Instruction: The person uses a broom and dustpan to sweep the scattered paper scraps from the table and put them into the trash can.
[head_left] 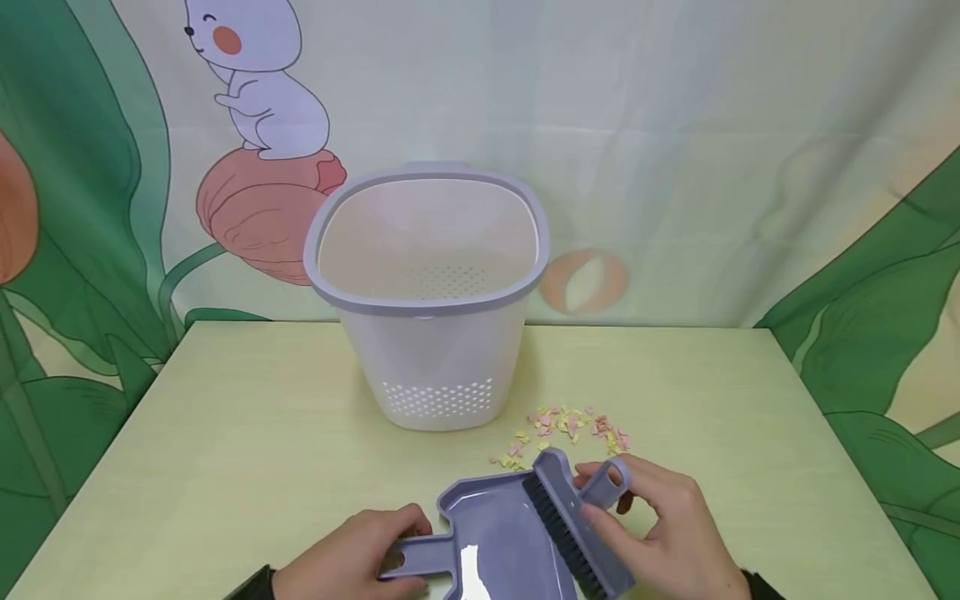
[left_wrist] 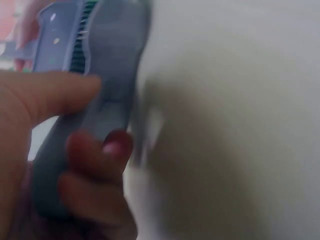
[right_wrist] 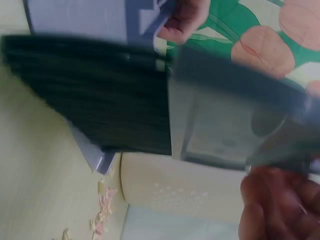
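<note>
A purple-grey dustpan is at the front of the table, its handle gripped by my left hand. My right hand holds a matching hand brush by its looped handle. The brush is tilted over the dustpan's right side, its dark bristles facing the pan. In the right wrist view the brush appears large and blurred, with the dustpan behind. Small pink and yellow scraps lie scattered just beyond the dustpan and brush.
A white basket with a purple-grey rim and small holes stands behind the dustpan, left of the scraps. The light yellow table ends at a cartoon-printed curtain.
</note>
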